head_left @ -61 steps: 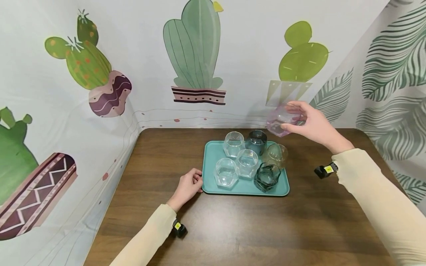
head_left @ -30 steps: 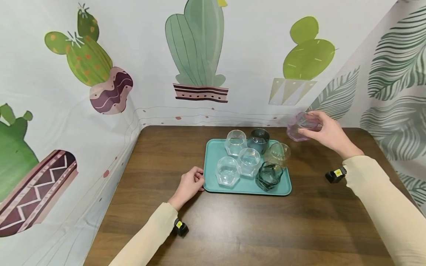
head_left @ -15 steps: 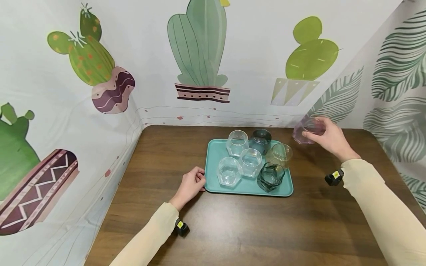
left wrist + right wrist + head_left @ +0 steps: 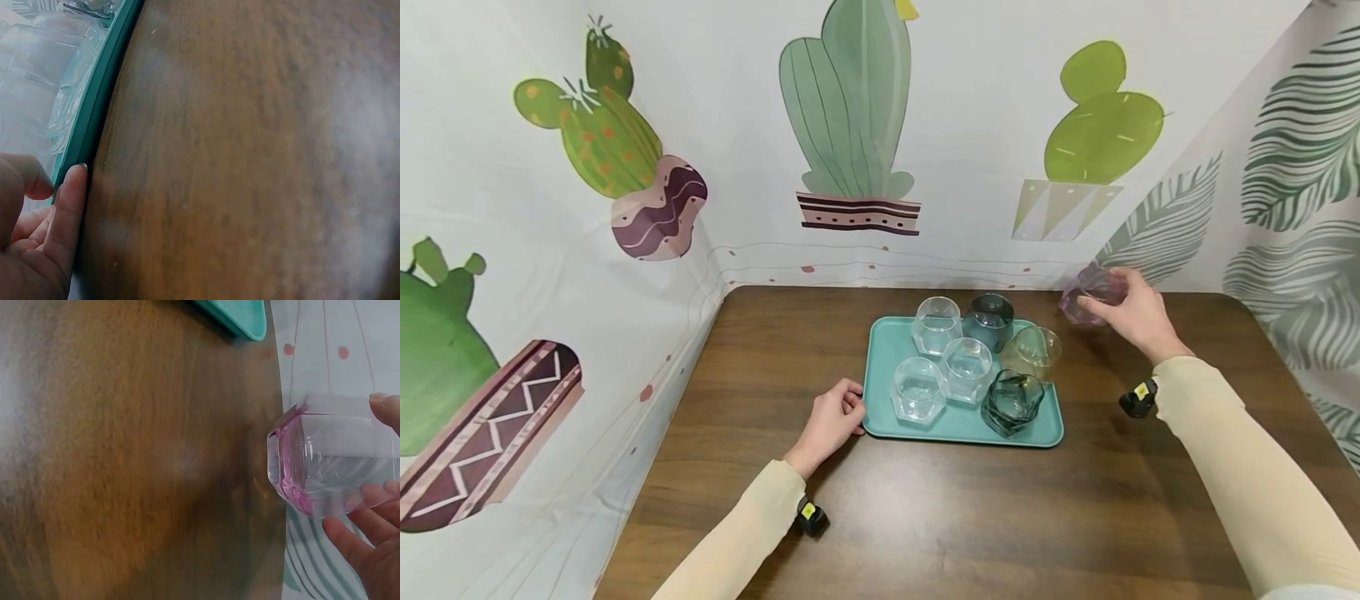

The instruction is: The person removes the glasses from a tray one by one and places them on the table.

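My right hand (image 4: 1137, 321) holds a pinkish-purple faceted drinking glass (image 4: 1077, 298) near the table's far edge, right of the tray. In the right wrist view the thumb lies on one side of the pink glass (image 4: 294, 456) and the fingers on the other. My left hand (image 4: 829, 423) pinches the left edge of a teal tray (image 4: 880, 354). Its fingertips (image 4: 76, 175) sit along the outer side of the rim in the left wrist view. On the tray stand clear glasses (image 4: 919, 392), a blue-grey glass (image 4: 989, 323), an amber glass (image 4: 1033, 354) and a dark green glass (image 4: 1013, 404).
The wooden table (image 4: 940, 517) ends at the back against a white cloth (image 4: 970, 125) printed with cacti and leaves. Black wrist cameras (image 4: 811, 518) hang beside both sleeves. The glasses on the tray stand close together.
My right hand has carried the purple glass rightward and down toward the table's back right, staying nearly still over the last half second. My left hand has stayed at the tray's edge.
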`<control>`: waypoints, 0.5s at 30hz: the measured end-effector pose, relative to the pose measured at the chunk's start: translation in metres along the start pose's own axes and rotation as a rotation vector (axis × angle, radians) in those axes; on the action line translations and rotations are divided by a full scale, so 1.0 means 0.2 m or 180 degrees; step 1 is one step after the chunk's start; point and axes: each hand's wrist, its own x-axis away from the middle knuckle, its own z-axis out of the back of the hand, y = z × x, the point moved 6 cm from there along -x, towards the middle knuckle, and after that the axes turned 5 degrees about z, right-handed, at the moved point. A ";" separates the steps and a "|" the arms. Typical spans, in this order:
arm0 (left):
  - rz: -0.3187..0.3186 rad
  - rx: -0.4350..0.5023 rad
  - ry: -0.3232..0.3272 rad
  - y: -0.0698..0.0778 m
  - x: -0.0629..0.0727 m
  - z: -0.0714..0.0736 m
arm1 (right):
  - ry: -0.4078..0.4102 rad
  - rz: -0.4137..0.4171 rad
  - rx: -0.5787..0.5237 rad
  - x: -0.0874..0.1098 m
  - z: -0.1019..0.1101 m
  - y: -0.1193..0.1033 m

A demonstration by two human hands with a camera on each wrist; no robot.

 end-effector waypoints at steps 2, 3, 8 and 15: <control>0.0005 0.0010 -0.0003 0.00 0.00 0.00 | 0.0004 -0.0017 -0.0008 -0.01 -0.01 0.01; 0.0006 0.0010 -0.0006 0.00 0.00 -0.01 | 0.0001 -0.0026 -0.0006 -0.01 -0.01 0.01; 0.0014 0.0017 -0.0017 0.00 0.01 -0.01 | -0.0011 -0.0076 0.0004 -0.01 -0.02 0.03; 0.0021 0.0010 0.0005 0.01 0.01 0.00 | 0.0018 -0.0089 0.0029 -0.01 -0.02 0.03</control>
